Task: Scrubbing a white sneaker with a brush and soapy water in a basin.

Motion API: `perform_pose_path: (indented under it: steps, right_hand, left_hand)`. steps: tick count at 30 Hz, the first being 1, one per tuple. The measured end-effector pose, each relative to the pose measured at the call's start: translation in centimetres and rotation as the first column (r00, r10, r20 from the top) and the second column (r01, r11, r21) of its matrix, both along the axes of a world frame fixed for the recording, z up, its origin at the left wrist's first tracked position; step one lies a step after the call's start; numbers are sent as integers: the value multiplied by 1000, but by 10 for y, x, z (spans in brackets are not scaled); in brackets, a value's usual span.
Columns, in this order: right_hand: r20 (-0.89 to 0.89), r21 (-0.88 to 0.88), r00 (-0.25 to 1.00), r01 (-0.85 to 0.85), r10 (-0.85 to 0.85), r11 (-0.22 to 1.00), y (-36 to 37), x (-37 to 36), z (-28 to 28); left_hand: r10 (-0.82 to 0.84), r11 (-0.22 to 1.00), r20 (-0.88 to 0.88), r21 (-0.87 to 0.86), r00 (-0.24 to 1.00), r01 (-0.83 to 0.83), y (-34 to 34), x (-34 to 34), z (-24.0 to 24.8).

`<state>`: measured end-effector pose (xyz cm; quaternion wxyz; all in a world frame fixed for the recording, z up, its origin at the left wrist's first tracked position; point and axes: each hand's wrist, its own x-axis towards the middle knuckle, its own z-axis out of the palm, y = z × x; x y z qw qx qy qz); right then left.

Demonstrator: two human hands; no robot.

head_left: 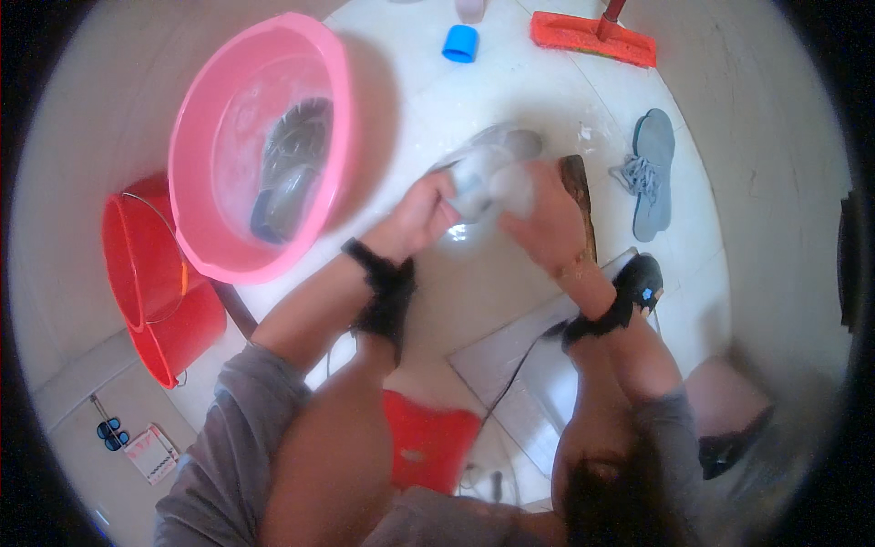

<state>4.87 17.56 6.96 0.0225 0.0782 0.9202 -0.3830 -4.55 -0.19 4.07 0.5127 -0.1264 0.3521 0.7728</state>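
My left hand (421, 217) grips a pale grey shoe (521, 141) over the wet floor, with its fingers wrapped round the near end. My right hand (550, 214) is closed at the shoe's right side, on a whitish rounded thing (512, 189) that is smeared by motion; I cannot tell its kind. Another grey shoe (296, 164) lies in cloudy water inside the pink basin (342, 118) on the left. To the right of my right hand lies a long, narrow dark brown thing (576, 178). Farther right are grey insoles (653, 137) with grey laces (643, 180) on them.
Two red buckets (132, 264) stand left of the basin. A blue cup-like thing (460, 44) and an orange-red broom head (592, 38) are at the far side. A red stool (428, 447) is below me, near a floor drain cover (524, 383). Walls close in on both sides.
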Motion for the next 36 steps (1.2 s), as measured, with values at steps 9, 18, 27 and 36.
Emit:
perform_pose_path:
  steps: [9, 18, 27, 36]
  right_hand:
    - [-67, 31, 998, 22, -20, 999, 2, 0, -7]
    - [-20, 85, 991, 135, -134, 987, 12, -12, -1]
    - [-40, -154, 944, 319, -328, 935, 23, 2, -10]
    - [-86, -69, 950, 294, -300, 953, 8, 30, -33]
  left_hand:
    - [24, 1000, -24, -18, 999, -25, -3, 2, -8]
    - [32, 998, -23, -59, 999, -34, 1, 1, -3]
    - [-298, 927, -538, -362, 789, 103, -2, 14, -1]
    - [-641, 730, -741, -669, 202, -137, 3, 6, -7]
